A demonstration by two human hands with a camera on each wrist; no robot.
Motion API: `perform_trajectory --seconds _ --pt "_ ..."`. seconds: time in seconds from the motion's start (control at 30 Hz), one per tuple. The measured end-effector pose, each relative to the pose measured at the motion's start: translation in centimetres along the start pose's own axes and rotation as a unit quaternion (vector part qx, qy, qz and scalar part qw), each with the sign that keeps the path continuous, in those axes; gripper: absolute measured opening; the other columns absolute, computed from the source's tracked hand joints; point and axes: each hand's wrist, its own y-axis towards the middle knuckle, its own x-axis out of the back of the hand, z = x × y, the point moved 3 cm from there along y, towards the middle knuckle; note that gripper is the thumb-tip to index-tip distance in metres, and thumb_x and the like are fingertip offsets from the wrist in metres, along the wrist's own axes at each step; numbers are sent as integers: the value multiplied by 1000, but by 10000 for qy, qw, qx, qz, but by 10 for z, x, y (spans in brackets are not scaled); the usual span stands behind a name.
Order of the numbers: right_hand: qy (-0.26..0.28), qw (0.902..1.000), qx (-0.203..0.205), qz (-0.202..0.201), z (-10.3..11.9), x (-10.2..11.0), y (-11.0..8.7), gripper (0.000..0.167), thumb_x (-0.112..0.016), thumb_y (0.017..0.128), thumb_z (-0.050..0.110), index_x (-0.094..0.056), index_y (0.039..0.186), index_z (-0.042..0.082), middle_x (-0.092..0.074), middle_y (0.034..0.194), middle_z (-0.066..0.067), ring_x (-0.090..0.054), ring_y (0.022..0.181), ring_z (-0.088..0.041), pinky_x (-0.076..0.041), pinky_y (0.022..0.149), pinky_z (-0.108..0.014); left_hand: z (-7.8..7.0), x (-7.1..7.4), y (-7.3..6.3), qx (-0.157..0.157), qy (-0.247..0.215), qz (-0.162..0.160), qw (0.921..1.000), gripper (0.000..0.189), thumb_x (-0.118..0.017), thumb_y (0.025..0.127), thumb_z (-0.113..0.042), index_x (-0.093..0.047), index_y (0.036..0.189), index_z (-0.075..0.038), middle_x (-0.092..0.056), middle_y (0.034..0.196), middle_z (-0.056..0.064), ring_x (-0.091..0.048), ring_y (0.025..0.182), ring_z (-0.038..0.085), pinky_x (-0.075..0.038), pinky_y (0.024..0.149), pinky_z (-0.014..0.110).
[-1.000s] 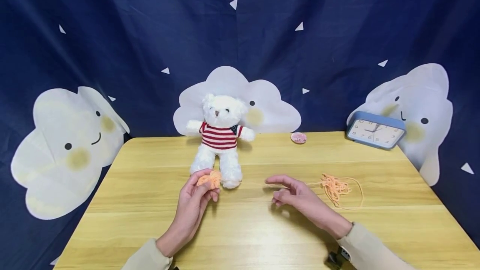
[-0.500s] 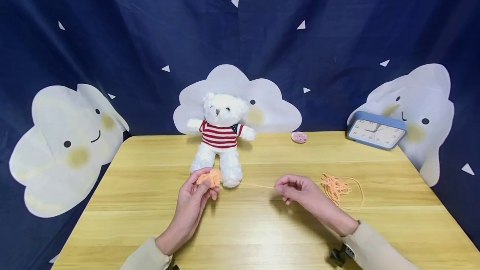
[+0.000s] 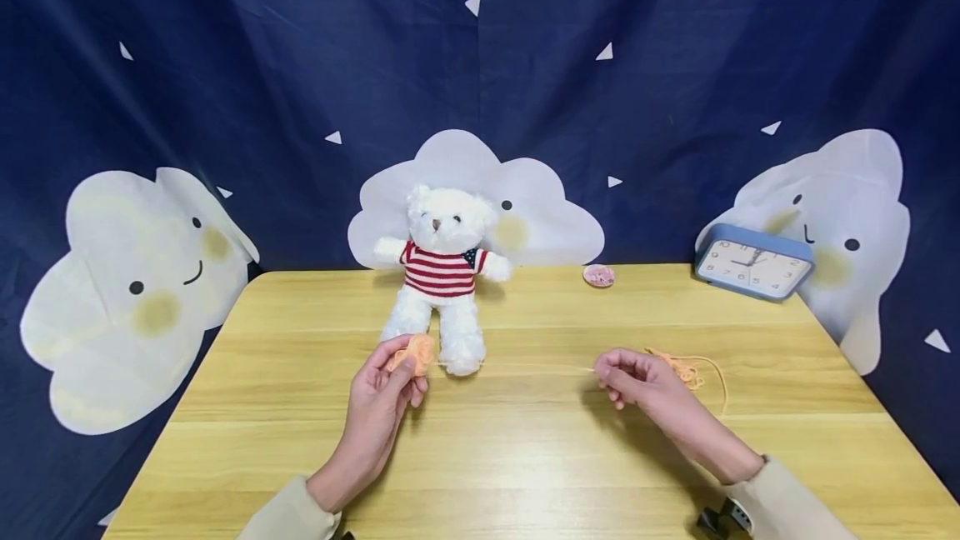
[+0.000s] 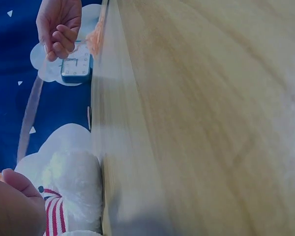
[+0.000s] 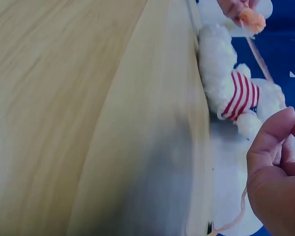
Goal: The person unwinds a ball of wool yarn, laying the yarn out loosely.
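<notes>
My left hand (image 3: 382, 377) pinches a small ball of orange yarn (image 3: 420, 353) between thumb and fingers, in front of the teddy bear's legs. From it a thin strand (image 3: 525, 368) runs taut across to my right hand (image 3: 641, 377), whose thumb and forefinger pinch it. The right wrist view also has the yarn ball (image 5: 252, 20) and the stretched strand (image 5: 258, 58). A loose heap of orange yarn (image 3: 684, 370) lies on the table just beyond the right hand, which partly covers it.
A white teddy bear (image 3: 438, 273) in a striped sweater sits at the table's (image 3: 480, 473) back, near the left hand. A small pink oval object (image 3: 599, 276) lies at the back edge. A blue clock (image 3: 753, 262) stands at the back right. A dark curtain (image 3: 480, 65) hangs behind.
My right hand has closed its fingers on the strand and moved right, drawing it out straight from the ball. The left hand has shifted slightly left with the yarn ball.
</notes>
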Motion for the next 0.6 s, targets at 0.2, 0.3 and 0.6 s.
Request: perform_trajectory --seconds 0.2,0.3,0.6 --pt "127 9983 -31 -568 0 16 -5 28 -64 112 18 -65 117 -9 -65 96 -9 -60 81 -15 -58 72 -27 -1 1 -1 -72 -44 50 10000 33 -59 111 1 -53 141 11 -65 101 10 -65 75 12 -56 63 19" --pt "375 9967 48 -718 0 25 -7 21 -63 113 17 -68 114 -3 -65 92 -6 -59 77 -12 -55 65 -22 -1 2 -2 -129 17 22 9999 32 -60 110 2 -54 140 12 -65 101 11 -65 76 12 -56 63 19" --pt "1220 9872 561 -860 -2 53 -12 15 -55 116 9 -67 109 2 -69 97 -3 -61 78 -8 -54 63 -18 -1 4 0 -295 243 -224 9990 25 -63 106 6 -60 131 11 -68 111 10 -67 83 15 -63 72 27"
